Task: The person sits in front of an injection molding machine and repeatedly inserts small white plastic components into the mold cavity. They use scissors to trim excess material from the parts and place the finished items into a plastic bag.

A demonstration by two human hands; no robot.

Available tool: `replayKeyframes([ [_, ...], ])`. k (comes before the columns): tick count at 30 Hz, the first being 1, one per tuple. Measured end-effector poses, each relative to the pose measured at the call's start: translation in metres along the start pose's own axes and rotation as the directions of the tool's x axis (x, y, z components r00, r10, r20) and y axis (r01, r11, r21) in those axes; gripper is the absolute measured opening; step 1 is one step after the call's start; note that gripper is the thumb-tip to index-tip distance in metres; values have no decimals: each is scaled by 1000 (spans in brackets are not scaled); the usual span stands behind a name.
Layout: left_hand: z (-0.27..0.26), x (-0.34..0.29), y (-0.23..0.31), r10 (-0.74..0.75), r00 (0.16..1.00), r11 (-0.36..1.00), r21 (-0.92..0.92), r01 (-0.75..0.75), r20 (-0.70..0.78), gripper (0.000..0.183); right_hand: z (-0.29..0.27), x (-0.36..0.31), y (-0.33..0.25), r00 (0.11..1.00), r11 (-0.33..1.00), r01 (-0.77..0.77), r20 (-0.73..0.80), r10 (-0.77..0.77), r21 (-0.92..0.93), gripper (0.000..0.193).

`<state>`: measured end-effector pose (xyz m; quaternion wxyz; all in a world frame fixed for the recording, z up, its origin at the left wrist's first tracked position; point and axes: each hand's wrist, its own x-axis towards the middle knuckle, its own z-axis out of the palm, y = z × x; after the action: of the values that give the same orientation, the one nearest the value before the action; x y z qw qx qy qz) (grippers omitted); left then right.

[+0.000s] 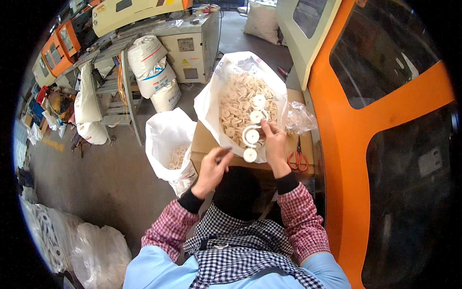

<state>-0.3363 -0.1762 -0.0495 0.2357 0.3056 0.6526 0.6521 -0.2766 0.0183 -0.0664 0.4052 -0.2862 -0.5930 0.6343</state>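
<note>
My right hand (pixel 275 144) pinches a cream-coloured moulded plastic runner (pixel 251 136) between thumb and fingertips. Several round discs run along it in a row, with a curved strip beside them. It is held above the near right part of a large white sack (pixel 204 106), filled with loose cream plastic pieces (pixel 240 96). To the left of the runner and apart from it, my left hand (pixel 211 169) hovers by the sack's near edge. Its fingers are loosely bent, with a gap at the thumb, and I see nothing held in them.
A smaller white sack (pixel 161 132) holding small pieces stands at the left. Red-handled scissors (pixel 298 160) lie on cardboard (pixel 204 144) at the right, near a clear plastic bag (pixel 301 118). An orange machine (pixel 344 192) rises close on my right; stacked white sacks (pixel 149 65) stand farther left.
</note>
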Motion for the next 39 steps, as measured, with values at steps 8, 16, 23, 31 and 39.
replayKeyframes([
  [8,-15,17,36,-137,916,987,-26,159,378,22,-18,-52,-57,891,820,452,211,-401,-350,18],
  [16,-56,21,40,-197,811,951,307,23,550,20,-42,-50,-97,507,325,856,779,-368,-403,23],
  [23,-58,23,49,-29,808,878,402,-261,589,12,-37,-55,-95,453,298,887,787,-418,-352,11],
  [31,-47,31,18,651,665,168,786,-595,364,33,-14,-16,-48,578,575,-770,684,445,277,31],
  [39,-42,42,20,300,949,772,609,-184,-94,19,-12,84,31,927,917,-371,111,357,146,34],
])
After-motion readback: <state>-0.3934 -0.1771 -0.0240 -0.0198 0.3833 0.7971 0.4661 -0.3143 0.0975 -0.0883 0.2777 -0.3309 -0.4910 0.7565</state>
